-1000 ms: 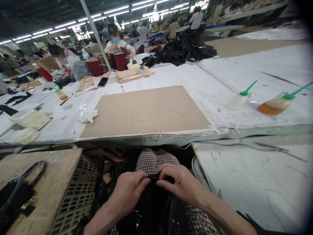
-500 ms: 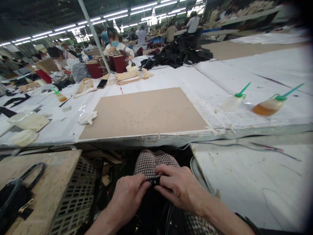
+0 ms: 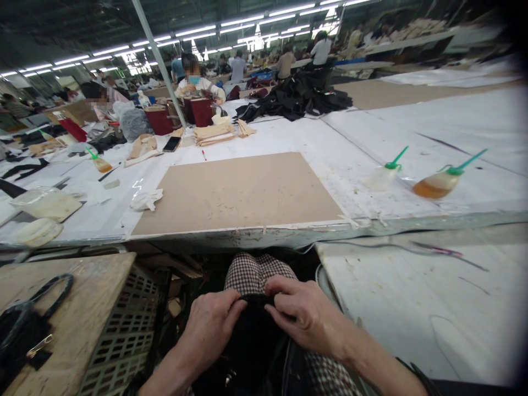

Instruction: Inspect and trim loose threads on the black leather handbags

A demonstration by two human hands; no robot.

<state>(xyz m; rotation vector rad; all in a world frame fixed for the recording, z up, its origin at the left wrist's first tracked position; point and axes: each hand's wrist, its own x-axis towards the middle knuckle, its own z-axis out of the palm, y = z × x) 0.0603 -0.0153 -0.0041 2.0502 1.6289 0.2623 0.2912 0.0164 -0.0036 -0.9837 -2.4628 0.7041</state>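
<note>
A black bag (image 3: pixel 251 341) lies on the lap over checkered cloth (image 3: pixel 252 273), its top edge stretched between my two hands. My left hand (image 3: pixel 212 324) pinches that edge on the left, thumb and fingers pressed together. On the right, my right hand (image 3: pixel 303 311) grips the same edge with thumb and curled fingers. A dark strap or handle runs along the bag below my right hand, and a bit of metal glints low on the bag. The lower part of the bag sinks into dark shadow.
Ahead is a white worktable (image 3: pixel 289 236) with a brown board (image 3: pixel 239 192). Two squeeze bottles, one with amber liquid (image 3: pixel 435 186), stand right. Another black bag (image 3: pixel 25 335) lies on the left side table (image 3: pixel 99 286). A co-worker (image 3: pixel 198 82) sits across, near a black heap (image 3: pixel 297 96).
My hands have moved slightly apart along the bag's edge, and more of the edge shows straight between them. The view has shifted a little to the right.
</note>
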